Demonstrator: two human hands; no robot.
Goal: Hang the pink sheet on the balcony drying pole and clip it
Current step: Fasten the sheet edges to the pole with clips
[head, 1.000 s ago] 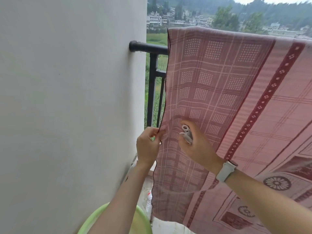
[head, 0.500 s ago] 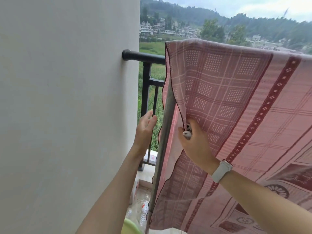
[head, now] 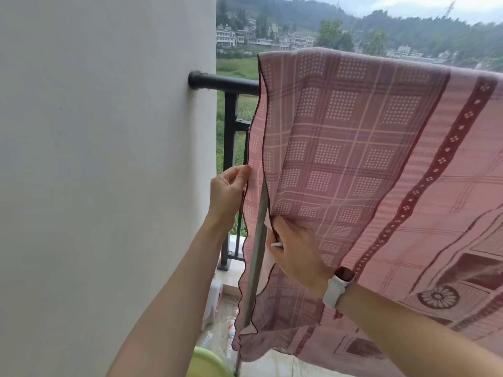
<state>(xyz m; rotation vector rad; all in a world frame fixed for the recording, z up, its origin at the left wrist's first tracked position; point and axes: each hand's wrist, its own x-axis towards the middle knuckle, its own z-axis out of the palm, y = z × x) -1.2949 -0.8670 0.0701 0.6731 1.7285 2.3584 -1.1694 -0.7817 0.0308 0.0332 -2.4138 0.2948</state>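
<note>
head-worn view, facing balcony railing (head: 226,83), close

Soft overcast daylight, slight blur

Both forearms are bare, with no sleeves in view. The right wrist carries a smartwatch with a white rubbery strap and a dark rounded face (head: 339,287). The left hand (head: 228,187) and wrist wear nothing.

A black railing (head: 230,84) meets the white wall (head: 103,159).
</note>
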